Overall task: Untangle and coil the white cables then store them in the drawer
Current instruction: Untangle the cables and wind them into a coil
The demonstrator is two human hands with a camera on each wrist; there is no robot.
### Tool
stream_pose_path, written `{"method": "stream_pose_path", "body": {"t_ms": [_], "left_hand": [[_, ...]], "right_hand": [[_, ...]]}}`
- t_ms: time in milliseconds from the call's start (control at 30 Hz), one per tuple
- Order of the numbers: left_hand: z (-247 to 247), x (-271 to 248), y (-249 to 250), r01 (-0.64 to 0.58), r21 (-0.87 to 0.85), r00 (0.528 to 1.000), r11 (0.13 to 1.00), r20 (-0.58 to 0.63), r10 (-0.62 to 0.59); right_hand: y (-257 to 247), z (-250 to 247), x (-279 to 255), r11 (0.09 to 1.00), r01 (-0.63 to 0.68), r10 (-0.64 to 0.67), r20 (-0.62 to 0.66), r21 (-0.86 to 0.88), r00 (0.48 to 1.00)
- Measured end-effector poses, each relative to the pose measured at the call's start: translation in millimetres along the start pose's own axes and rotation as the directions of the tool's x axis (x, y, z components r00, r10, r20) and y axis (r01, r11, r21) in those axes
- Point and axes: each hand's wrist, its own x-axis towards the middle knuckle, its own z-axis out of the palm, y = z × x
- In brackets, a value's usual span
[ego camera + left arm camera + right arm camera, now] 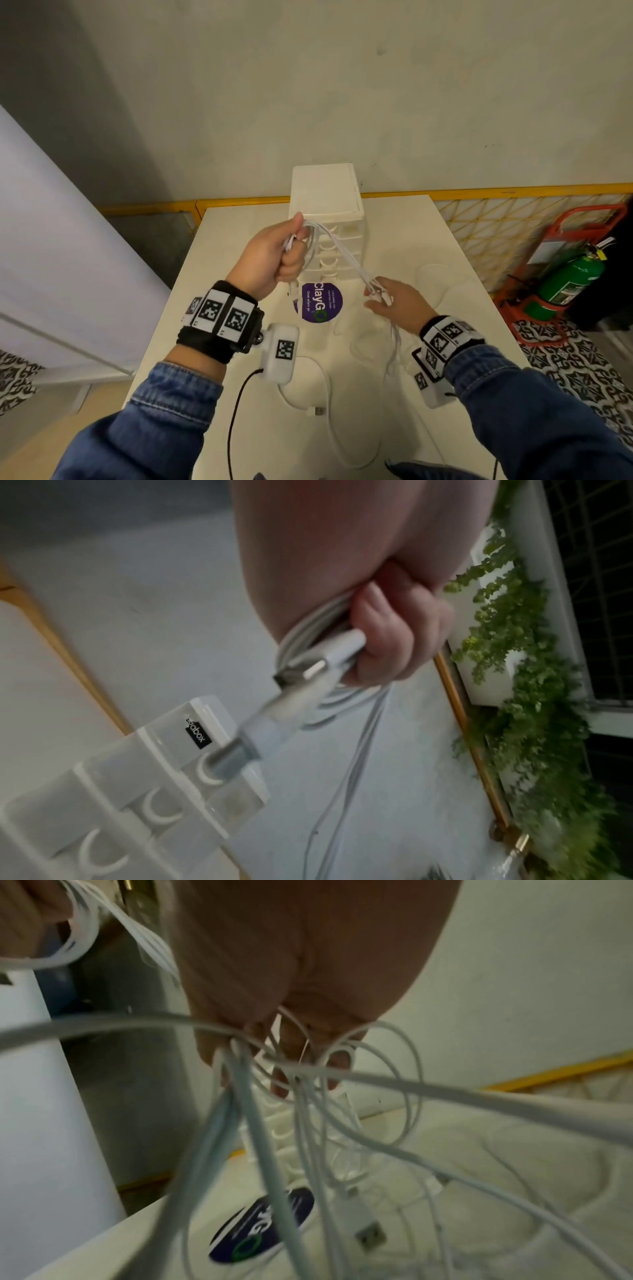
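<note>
while loose white cables [329,394] sprawl over the near part of the white table [479,342], one usb plug [320,411] lying bare, i see my right hand [394,305] just above them, fingers curled round several strands. from there the strands rise taut to my left hand [274,253], a fist clenched on a coiled bundle [308,653] with connectors sticking out. below lies a purple round sticker [322,301]. beyond it stands the white drawer unit [327,202], its drawers all pushed in.
</note>
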Motion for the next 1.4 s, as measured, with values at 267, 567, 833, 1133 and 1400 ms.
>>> {"method": "stream_pose_path", "body": {"t_ms": [267, 567, 833, 1133, 1400], "left_hand": [[-17.4, -2.5, 19.4, -0.189, -0.173, 0.96, 0.967, -0.239, 0.145], [11.9, -9.4, 16.8, 0.032, 0.276, 0.999, 0.961, 0.005, -0.034], [19.9, -14.6, 28.9, 0.064, 0.208, 0.984, 0.976, 0.152, -0.097], [24.1, -17.5, 12.4, 0.076, 0.072, 0.976, 0.994, 0.198, -0.089], [18.7, -8.2, 22.2, -0.103, -0.376, 0.989, 0.921, 0.062, 0.136]], "right_hand": [[-4.3, 13.2, -13.1, 0.882, -0.132, 0.163, -0.029, 0.452, 0.986], [-76.6, -17.9, 7.0, 0.917, 0.135, -0.092, -0.129, 0.375, 0.987], [-97.1, -16.1, 23.1, 0.877, 0.137, 0.009, -0.301, 0.46, 0.953], [-77.8, -32.3, 40.9, 0.952, 0.126, -0.029, -0.329, 0.277, 0.944], [-47.9, 29.1, 24.3, 0.9, -0.038, 0.045, -0.007, 0.435, 0.999]]}}
